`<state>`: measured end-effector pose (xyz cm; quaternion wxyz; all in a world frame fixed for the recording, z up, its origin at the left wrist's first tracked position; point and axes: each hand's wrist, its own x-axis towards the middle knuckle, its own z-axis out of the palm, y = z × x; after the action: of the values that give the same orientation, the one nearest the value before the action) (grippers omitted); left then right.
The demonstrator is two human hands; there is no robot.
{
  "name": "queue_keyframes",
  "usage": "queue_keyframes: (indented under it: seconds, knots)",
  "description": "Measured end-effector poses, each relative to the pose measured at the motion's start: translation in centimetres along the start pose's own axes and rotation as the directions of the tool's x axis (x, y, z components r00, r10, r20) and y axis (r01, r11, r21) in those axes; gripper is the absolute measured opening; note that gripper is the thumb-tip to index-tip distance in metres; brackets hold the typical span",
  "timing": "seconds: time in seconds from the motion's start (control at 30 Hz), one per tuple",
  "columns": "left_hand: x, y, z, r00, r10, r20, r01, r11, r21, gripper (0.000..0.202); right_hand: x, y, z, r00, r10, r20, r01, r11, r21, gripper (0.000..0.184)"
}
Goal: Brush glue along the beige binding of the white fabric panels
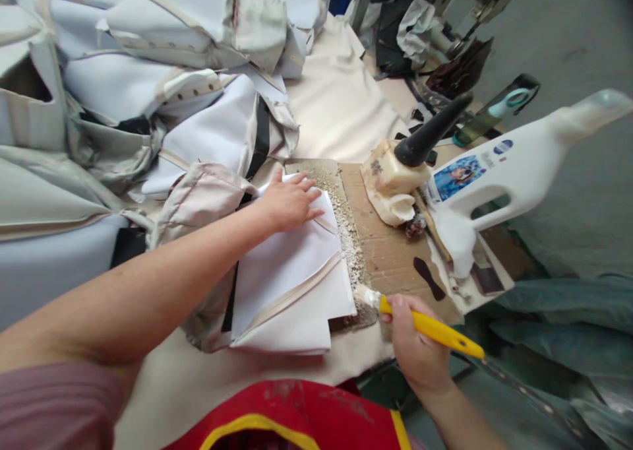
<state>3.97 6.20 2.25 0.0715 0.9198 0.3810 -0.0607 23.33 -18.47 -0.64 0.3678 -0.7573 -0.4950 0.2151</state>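
My left hand (289,201) lies flat, fingers stretched out, pressing on a folded white fabric piece (291,285) with beige edge strips. My right hand (415,344) is closed round the yellow handle of a brush (430,328). The brush's glue-caked bristles (366,297) touch the near right corner of the fabric piece. The piece rests partly on a glue-crusted cardboard board (386,245).
A heap of white and grey sewn covers (148,94) fills the left and back. A white jug with a blue label (499,173) lies on the board's right, beside a glue pot with a black conical nozzle (425,140). Scissors (499,107) lie farther back.
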Motion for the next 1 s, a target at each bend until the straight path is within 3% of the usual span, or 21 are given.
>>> queue_keyframes:
  seconds: [0.07,0.13,0.2,0.27,0.5,0.6,0.7,0.77,0.87,1.0]
  knots:
    - [1.4,-1.8,-1.5,0.989,-0.136,0.060,0.135,0.991,0.027,0.057,1.0,-0.2,1.0,0.999,-0.036,0.041,0.035,0.999,0.025,0.032]
    - [2.7,-3.6,-2.4,0.937,-0.263,0.229,0.268,0.963,0.012,0.068,1.3,-0.4,1.8,0.988,-0.063,0.142,0.058,0.998,0.040,0.036]
    - [3.5,-5.3,-2.5,0.867,-0.299,0.399,0.351,0.934,-0.063,0.076,1.4,-0.6,1.9,0.978,-0.046,0.205,0.038,0.998,0.041,0.039]
    - [3.9,-6.5,-2.0,0.837,-0.273,0.475,0.387,0.908,-0.160,0.075,1.8,-0.9,1.8,0.983,0.000,0.182,-0.009,0.999,0.049,0.040]
    - [4.0,-7.2,0.5,0.825,-0.333,0.456,0.454,0.871,-0.185,0.083,7.0,-0.3,4.1,0.991,-0.032,0.126,0.013,0.988,0.152,0.037]
    - [4.0,-7.1,1.0,0.816,-0.370,0.444,0.481,0.861,-0.165,0.080,7.5,0.0,4.8,0.998,-0.044,0.045,0.038,0.990,0.134,0.037]
    - [3.9,-6.9,0.9,0.810,-0.403,0.426,0.505,0.848,-0.159,0.076,7.1,0.2,5.1,0.989,-0.100,0.108,0.086,0.988,0.128,0.038]
    - [3.7,-6.5,0.3,0.815,-0.413,0.407,0.510,0.845,-0.163,0.071,7.3,0.3,5.1,0.985,-0.137,0.105,0.125,0.986,0.113,0.039]
    - [3.2,-5.5,-1.4,0.838,-0.404,0.368,0.489,0.854,-0.176,0.057,8.2,0.7,4.6,0.992,-0.113,-0.055,0.119,0.987,0.110,0.037]
    - [1.7,-4.5,-6.3,0.877,-0.355,0.323,0.433,0.876,-0.214,0.033,8.6,1.0,2.5,0.983,-0.007,-0.186,0.049,0.975,0.218,0.033]
